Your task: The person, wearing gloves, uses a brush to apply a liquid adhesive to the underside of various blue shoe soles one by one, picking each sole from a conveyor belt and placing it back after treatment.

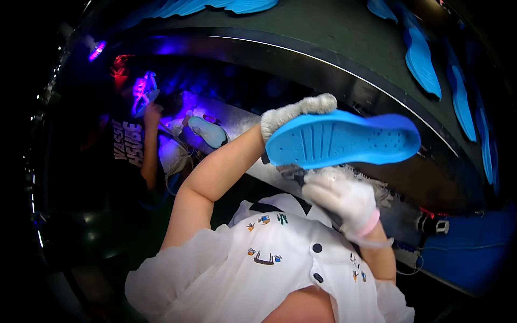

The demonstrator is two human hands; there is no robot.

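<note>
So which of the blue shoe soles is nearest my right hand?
The grooved, pitted sole held by your gloved left hand; the blue soles on the dark green surface lie farther off.

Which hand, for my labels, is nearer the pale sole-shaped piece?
Left. The left hand, holding the blue sole, is right of the pale piece; the right hand is farther right and lower in view.

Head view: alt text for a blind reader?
Gloved left hand holds a blue shoe sole, grooved side toward the camera; gloved right hand is just below it. More blue soles lie on a dark surface beyond; co-worker at left.
</note>
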